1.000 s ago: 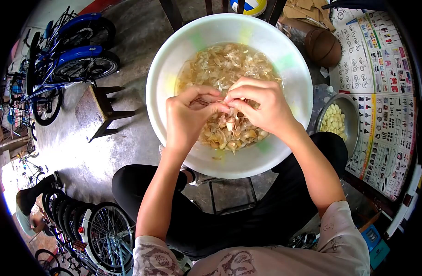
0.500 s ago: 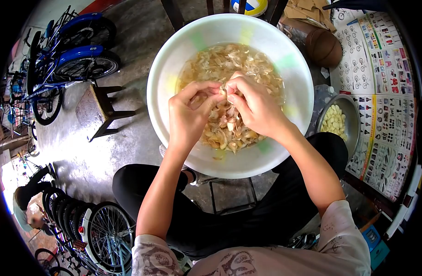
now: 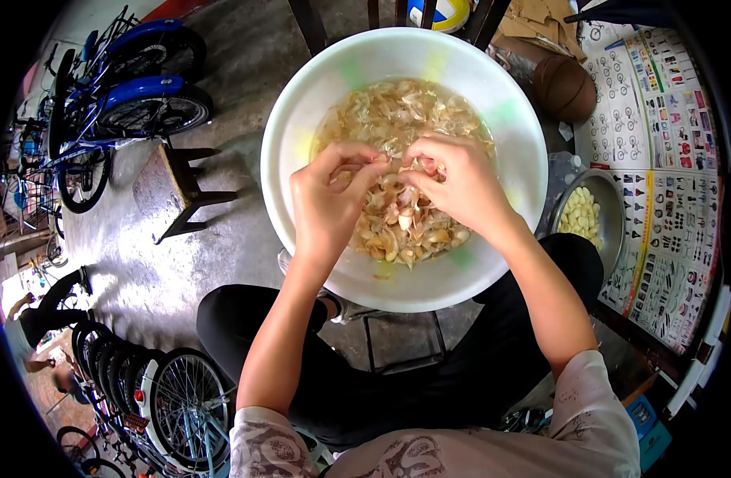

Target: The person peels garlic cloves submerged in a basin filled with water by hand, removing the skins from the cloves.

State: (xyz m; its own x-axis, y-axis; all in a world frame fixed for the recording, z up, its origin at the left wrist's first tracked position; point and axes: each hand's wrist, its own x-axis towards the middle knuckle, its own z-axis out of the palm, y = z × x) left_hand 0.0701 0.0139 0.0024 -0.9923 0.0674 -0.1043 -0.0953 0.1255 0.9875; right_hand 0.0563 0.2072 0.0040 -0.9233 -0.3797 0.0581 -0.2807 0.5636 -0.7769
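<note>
Head view | left hand (image 3: 326, 195) pinches what looks like a clove (image 3: 382, 159); right hand (image 3: 463, 179) curls close, its grip unclear to me | done: bare cloves (image 3: 579, 212) heaped in metal bowl (image 3: 613, 213), right of frame | remaining: unpeeled cloves (image 3: 438, 236) among wet skins (image 3: 413, 105), white basin (image 3: 286, 227), upper centre

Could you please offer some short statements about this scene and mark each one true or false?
1. The left hand and right hand are above the white basin. True.
2. Both hands wear gloves. False: both are bare.
3. The metal bowl holds pale cloves. True.
4. In the picture, that bowl stands left of the basin. False: it stands to the right.
5. The basin holds only clear water. False: papery skins lie in it.
</note>
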